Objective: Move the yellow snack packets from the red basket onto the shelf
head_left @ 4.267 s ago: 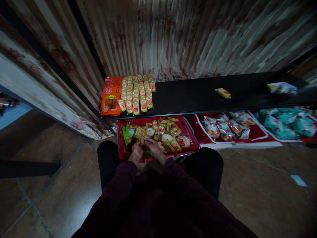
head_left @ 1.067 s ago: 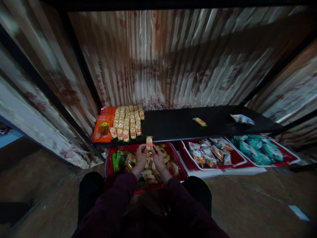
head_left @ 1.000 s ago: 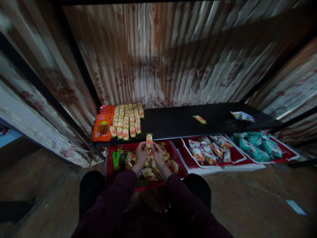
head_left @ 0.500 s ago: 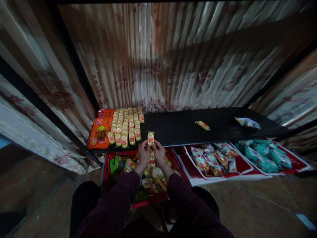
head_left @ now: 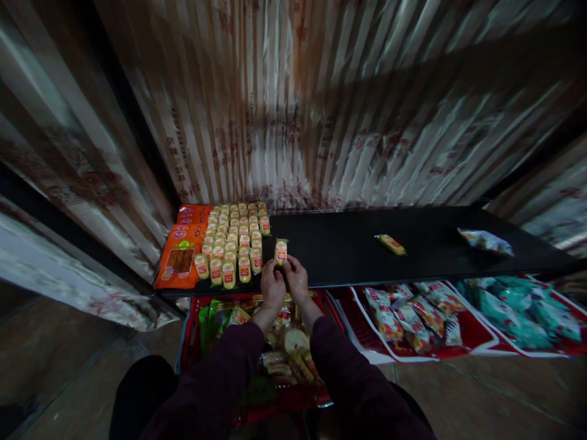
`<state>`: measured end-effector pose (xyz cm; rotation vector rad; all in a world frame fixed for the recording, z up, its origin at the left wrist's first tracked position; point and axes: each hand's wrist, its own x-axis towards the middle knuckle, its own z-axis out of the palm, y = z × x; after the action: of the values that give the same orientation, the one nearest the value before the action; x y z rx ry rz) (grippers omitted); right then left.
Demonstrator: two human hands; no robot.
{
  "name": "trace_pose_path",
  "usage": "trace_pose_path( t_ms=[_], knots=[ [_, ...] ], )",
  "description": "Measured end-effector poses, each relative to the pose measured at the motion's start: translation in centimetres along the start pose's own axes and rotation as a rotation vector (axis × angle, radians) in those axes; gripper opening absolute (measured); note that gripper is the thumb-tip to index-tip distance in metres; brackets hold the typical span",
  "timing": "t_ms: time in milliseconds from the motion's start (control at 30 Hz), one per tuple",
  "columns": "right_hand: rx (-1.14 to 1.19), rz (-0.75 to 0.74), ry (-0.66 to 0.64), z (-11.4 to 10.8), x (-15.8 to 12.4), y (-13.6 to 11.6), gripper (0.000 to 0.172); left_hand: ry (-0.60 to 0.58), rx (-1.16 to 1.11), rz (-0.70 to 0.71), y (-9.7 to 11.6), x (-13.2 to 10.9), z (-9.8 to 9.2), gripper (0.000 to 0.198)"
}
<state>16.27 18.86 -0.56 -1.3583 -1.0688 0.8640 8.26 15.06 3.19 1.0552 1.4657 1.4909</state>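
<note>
A small yellow wrapped snack cake (head_left: 281,251) with a red and white label stands between the fingertips of my two hands, just over the front edge of the black shelf (head_left: 330,247). My left hand (head_left: 273,286) pinches its lower left side, and my right hand (head_left: 297,280) grips the lower right. To the left, rows of the same yellow packs (head_left: 233,241) are packed closely together on the shelf. Orange snack bags (head_left: 181,256) lie flat beside them at the shelf's left end. Beneath my forearms is a red basket (head_left: 188,333) filled with mixed wrapped snacks, partly hidden by my arms.
One yellow pack (head_left: 391,244) lies alone further right on the shelf, and a pale bag (head_left: 486,241) lies beyond it. Below the shelf, red baskets hold white-and-red packets (head_left: 413,318) and teal packets (head_left: 523,311). A dark post (head_left: 132,104) and patterned sheeting (head_left: 293,110) enclose the back.
Both hands still hold the snack cake, which is now slightly closer to the shelf surface. The view has tilted and shifted a little, so the shelf and baskets appear larger and lower.
</note>
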Motion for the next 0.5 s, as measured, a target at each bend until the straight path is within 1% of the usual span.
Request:
trace_pose_path(
  t_ms=[267, 367, 500],
  knots=[
    [-0.03, 0.004, -0.007, 1.8, 3.6, 0.6, 0.036, -0.019, 0.009, 0.017, -0.6, 2.6, 1.6, 0.031],
    [-0.028, -0.011, -0.028, 2.2, 4.6, 0.5, 0.036, -0.011, 0.011, 0.023, -0.9, 3.3, 2.0, 0.033],
    [-0.066, -0.003, -0.026, 2.8, 6.0, 0.5, 0.036, -0.03, 0.012, 0.042, -1.5, 4.0, 2.4, 0.037]
  ],
)
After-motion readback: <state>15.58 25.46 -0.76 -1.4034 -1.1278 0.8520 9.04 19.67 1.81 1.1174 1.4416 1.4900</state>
